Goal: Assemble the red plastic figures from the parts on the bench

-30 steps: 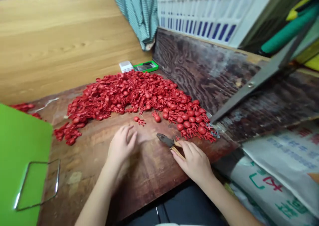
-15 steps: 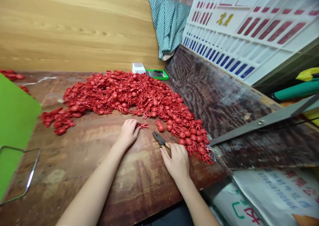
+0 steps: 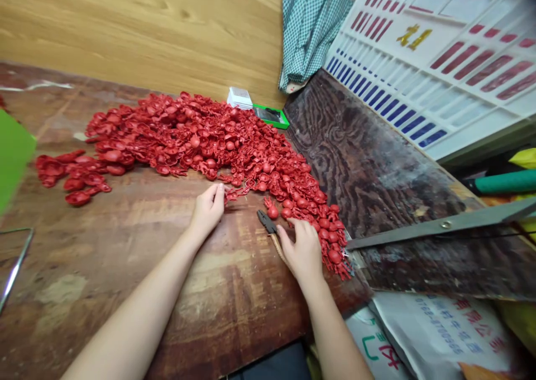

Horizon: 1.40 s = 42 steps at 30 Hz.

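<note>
My left hand (image 3: pixel 208 210) is closed, pinching a small red plastic piece (image 3: pixel 233 193) with thin prongs that stick out to the right, by the inner edge of the pile. Most of that piece is hidden behind my fingers. In my right hand (image 3: pixel 302 250) are pliers (image 3: pixel 268 224) with dark jaws and tan handles, pointing up and left. The thumb lies along the handles, and the forefinger sits apart from it. Just beyond the jaws lies a single red piece (image 3: pixel 271 208) with a round body and prongs. A large curved pile of red plastic pieces (image 3: pixel 184 131) spreads behind both hands.
A white box (image 3: pixel 239 97) and a green-edged tray (image 3: pixel 272 116) stand behind the pile. A white crate (image 3: pixel 419 62) rests on the dark side board (image 3: pixel 330 118) at right. A metal bar (image 3: pixel 419 232) reaches in from the right. A green panel (image 3: pixel 14 157) borders the left.
The view has shifted, so the scene sits differently. My left hand has lifted and turned slightly, with the red piece nearer the pile. The pliers' handles look closer together now.
</note>
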Motion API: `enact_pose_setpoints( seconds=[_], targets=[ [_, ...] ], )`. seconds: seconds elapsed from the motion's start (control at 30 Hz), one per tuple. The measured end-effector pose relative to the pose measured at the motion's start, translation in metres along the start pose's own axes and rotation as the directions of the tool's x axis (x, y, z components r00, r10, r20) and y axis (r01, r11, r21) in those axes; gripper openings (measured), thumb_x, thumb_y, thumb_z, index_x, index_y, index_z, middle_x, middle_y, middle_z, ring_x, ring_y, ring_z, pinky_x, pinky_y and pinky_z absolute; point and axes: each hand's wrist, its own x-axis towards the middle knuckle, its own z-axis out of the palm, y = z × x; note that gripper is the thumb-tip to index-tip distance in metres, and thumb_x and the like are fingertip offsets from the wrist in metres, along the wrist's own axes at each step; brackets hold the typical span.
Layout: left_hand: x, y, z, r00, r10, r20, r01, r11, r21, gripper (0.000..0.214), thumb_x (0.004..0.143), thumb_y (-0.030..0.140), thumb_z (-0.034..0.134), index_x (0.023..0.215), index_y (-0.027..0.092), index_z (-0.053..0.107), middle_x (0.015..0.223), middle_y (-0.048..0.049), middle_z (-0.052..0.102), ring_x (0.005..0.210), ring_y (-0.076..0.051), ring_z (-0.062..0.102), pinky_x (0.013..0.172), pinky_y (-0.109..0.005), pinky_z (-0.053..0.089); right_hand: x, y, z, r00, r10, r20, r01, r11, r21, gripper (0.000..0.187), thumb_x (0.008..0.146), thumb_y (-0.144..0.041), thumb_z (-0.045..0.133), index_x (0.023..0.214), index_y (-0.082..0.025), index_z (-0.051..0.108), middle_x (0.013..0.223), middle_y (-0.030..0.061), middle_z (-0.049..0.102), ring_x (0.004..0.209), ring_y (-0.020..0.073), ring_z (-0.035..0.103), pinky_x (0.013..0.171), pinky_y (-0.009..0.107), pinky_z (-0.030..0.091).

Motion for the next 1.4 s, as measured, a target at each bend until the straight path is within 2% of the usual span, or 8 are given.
enact_pose_setpoints(
  seconds=[0.17,0.33,0.63,0.73,0.93,1.13,1.27,1.4],
  targets=[
    [0.001,0.006,0.001,1.000,-0.018,-0.007,0.017,0.999,-0.033,0.043,0.107,0.050,0.044,0.090,0.020,0.070,0.070,-0.0001,0.063,0.072,-0.020,0.062,0.075,-0.030,0.047,0.056,-0.005,0.006,0.984,-0.021,0.176,-0.005,0.989,0.147,0.034,0.095,-0.040,0.071,0.122,-0.018,0.075,0.116,0.0143,0.081,0.105,0.0308,0.074,0.096,0.043,0.056],
    [-0.001,0.007,0.002,0.999,-0.048,-0.001,0.048,0.996,-0.070,0.049,0.106,0.057,0.042,0.083,0.021,0.066,0.065,0.0013,0.058,0.068,-0.019,0.058,0.072,-0.031,0.045,0.074,0.005,0.014,0.970,0.020,0.241,-0.052,0.990,0.128,0.023,0.092,-0.033,0.067,0.104,-0.019,0.081,0.094,0.0097,0.084,0.080,0.0254,0.076,0.080,0.037,0.058],
    [-0.004,0.003,0.002,0.991,-0.109,0.082,0.118,0.985,-0.123,0.033,0.106,0.047,0.048,0.094,0.023,0.068,0.074,0.0006,0.065,0.078,-0.022,0.065,0.081,-0.033,0.051,0.084,0.022,0.017,0.989,0.048,0.141,-0.058,0.996,0.067,0.033,0.091,-0.037,0.058,0.101,-0.015,0.081,0.101,0.0175,0.084,0.091,0.0311,0.075,0.092,0.046,0.057],
    [-0.001,0.000,0.000,0.986,-0.114,0.124,0.135,0.976,-0.169,0.016,0.099,0.036,0.058,0.104,0.024,0.066,0.088,0.0006,0.069,0.088,-0.021,0.067,0.087,-0.034,0.054,0.101,0.016,0.017,0.995,0.046,0.091,-0.052,0.997,0.060,0.033,0.091,-0.038,0.059,0.099,-0.016,0.081,0.098,0.0164,0.083,0.086,0.0301,0.073,0.090,0.045,0.056],
    [0.005,-0.001,-0.007,0.981,-0.099,0.168,0.145,0.947,-0.287,0.025,0.094,0.038,0.067,0.108,0.018,0.071,0.099,-0.0044,0.074,0.088,-0.021,0.068,0.087,-0.033,0.057,0.147,-0.010,0.019,0.999,0.017,0.039,-0.021,0.994,0.105,0.031,0.095,-0.039,0.063,0.106,-0.016,0.081,0.099,0.0124,0.083,0.078,0.0249,0.070,0.086,0.039,0.055],
    [0.011,-0.010,-0.008,0.978,-0.204,0.045,0.203,0.877,-0.435,0.020,0.096,0.035,0.061,0.106,0.019,0.066,0.136,-0.0147,0.071,0.131,-0.028,0.064,0.113,-0.045,0.051,0.150,-0.045,0.041,0.923,-0.191,0.335,0.174,0.981,0.080,0.025,0.090,-0.028,0.076,0.114,-0.022,0.083,0.102,0.0084,0.074,0.093,0.0260,0.066,0.093,0.039,0.053],
    [0.014,-0.012,-0.010,0.938,-0.315,0.148,0.340,0.743,-0.577,0.022,0.090,0.031,0.054,0.109,0.020,0.057,0.103,-0.0115,0.079,0.086,-0.025,0.077,0.082,-0.047,0.064,0.141,-0.052,0.060,0.879,-0.221,0.422,0.216,0.975,0.060,0.024,0.084,-0.020,0.081,0.107,-0.027,0.086,0.095,0.0071,0.064,0.098,0.0290,0.061,0.097,0.043,0.051],
    [0.014,-0.005,-0.021,0.897,-0.378,0.229,0.428,0.613,-0.664,0.033,0.074,0.028,0.055,0.105,0.022,0.050,0.075,0.0017,0.071,0.057,-0.020,0.068,0.068,-0.043,0.062,0.143,-0.046,0.068,0.874,-0.216,0.435,0.201,0.976,0.081,0.019,0.085,-0.020,0.078,0.103,-0.022,0.084,0.097,0.0085,0.063,0.103,0.0307,0.059,0.102,0.046,0.049]
  ],
)
